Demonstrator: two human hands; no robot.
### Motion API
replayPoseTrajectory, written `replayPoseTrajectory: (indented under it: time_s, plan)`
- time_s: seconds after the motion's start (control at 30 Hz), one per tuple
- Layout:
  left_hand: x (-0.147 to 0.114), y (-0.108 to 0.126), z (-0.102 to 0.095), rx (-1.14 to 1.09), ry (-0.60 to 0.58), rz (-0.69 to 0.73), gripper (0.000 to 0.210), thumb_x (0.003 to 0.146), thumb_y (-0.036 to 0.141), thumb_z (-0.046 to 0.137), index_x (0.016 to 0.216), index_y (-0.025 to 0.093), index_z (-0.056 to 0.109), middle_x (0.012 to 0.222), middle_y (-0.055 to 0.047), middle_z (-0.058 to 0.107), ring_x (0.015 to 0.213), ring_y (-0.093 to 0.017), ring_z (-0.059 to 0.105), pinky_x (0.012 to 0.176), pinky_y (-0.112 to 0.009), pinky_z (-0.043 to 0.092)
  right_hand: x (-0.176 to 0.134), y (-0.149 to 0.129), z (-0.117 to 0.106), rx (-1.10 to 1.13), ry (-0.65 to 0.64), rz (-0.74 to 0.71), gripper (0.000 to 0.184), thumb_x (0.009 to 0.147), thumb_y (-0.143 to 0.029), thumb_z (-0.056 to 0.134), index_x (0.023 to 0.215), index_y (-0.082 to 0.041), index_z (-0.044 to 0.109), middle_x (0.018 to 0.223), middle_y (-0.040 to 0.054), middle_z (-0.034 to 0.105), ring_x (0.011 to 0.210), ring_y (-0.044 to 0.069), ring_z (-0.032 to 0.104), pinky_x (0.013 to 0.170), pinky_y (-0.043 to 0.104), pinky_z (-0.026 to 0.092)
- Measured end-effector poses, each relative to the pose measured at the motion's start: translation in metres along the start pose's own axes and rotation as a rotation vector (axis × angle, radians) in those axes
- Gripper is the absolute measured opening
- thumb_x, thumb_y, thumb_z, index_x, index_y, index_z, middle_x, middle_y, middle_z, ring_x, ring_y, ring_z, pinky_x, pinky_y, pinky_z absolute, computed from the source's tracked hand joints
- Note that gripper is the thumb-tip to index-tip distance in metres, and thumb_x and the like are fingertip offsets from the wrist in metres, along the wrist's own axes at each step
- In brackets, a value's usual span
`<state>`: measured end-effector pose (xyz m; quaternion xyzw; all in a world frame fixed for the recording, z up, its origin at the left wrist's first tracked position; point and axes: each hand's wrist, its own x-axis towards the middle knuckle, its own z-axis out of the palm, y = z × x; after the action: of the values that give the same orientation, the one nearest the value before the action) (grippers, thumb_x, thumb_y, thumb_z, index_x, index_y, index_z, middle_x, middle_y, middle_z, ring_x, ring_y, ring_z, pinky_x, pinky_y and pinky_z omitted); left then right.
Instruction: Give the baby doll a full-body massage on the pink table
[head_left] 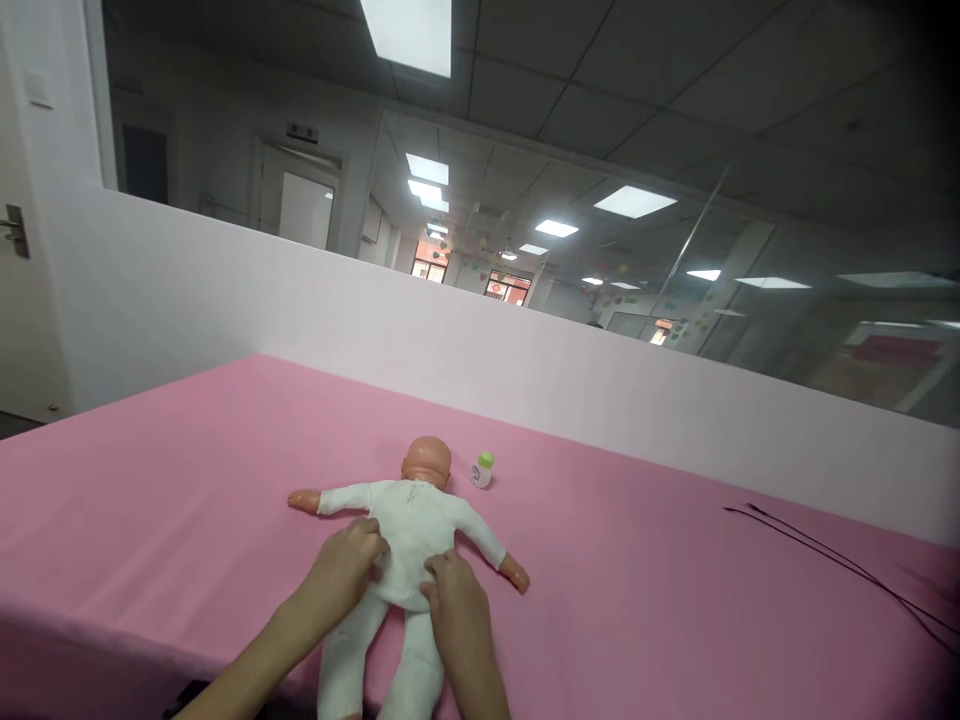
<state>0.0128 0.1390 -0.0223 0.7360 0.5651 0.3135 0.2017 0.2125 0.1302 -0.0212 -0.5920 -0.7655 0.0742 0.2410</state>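
A baby doll (411, 525) with a white cloth body lies on the pink-covered table, the back of its bare head towards me and its arms spread. My left hand (358, 552) is on the left side of its lower back, fingers curled in and closed against the white cloth. On the opposite side, my right hand (454, 590) presses its bent fingers together at the doll's waist. The fingertips of both hands are partly hidden. Beside the doll's head stands a small white bottle (481, 473) with a green cap.
Thin black cables (825, 555) lie across the right side of the pink tablecloth (637, 560). A white wall (450, 340) with a wide window borders the table's far edge. At the far left is a door with a handle (15, 232).
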Motion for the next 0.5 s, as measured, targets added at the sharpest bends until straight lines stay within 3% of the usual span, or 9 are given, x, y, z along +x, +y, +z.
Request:
replayPoseTrajectory:
  time_s: [0.1, 0.23, 0.4, 0.5]
  plan:
    - [0.004, 0.007, 0.02, 0.196, 0.012, -0.047, 0.018, 0.084, 0.016, 0.058, 0.069, 0.019, 0.067, 0.083, -0.013, 0.069, 0.083, -0.033, 0.064, 0.078, -0.042, 0.045, 0.0, -0.012, 0.011, -0.11, -0.005, 0.05, 0.028, 0.088, -0.004, 0.046, 0.087, -0.02, 0.07, 0.095, 0.0088, 0.072, 0.093, 0.026, 0.068, 0.074, 0.031, 0.044]
    - [0.013, 0.012, 0.036, 0.219, 0.003, -0.111, 0.022, 0.087, 0.018, 0.054, 0.071, 0.019, 0.068, 0.082, -0.014, 0.068, 0.085, -0.034, 0.064, 0.083, -0.043, 0.046, 0.005, -0.013, 0.012, 0.021, 0.009, 0.117, 0.026, 0.087, -0.005, 0.046, 0.08, -0.02, 0.066, 0.091, 0.0076, 0.072, 0.086, 0.024, 0.067, 0.072, 0.03, 0.043]
    - [-0.002, -0.009, -0.001, 0.053, -0.041, 0.018, 0.015, 0.079, 0.019, 0.056, 0.081, 0.021, 0.071, 0.092, -0.007, 0.072, 0.09, -0.026, 0.064, 0.079, -0.033, 0.046, -0.014, 0.009, -0.012, 0.33, 0.022, 0.157, 0.018, 0.088, -0.019, 0.052, 0.093, -0.021, 0.069, 0.103, 0.0071, 0.073, 0.099, 0.024, 0.067, 0.086, 0.03, 0.048]
    - [-0.016, -0.029, -0.014, -0.038, -0.024, 0.025, 0.022, 0.078, 0.025, 0.056, 0.093, 0.028, 0.072, 0.101, -0.001, 0.073, 0.096, -0.024, 0.064, 0.081, -0.032, 0.047, -0.029, 0.017, -0.014, 0.367, 0.011, 0.212, 0.019, 0.088, -0.023, 0.052, 0.097, -0.022, 0.069, 0.106, 0.0073, 0.072, 0.099, 0.025, 0.068, 0.086, 0.032, 0.05]
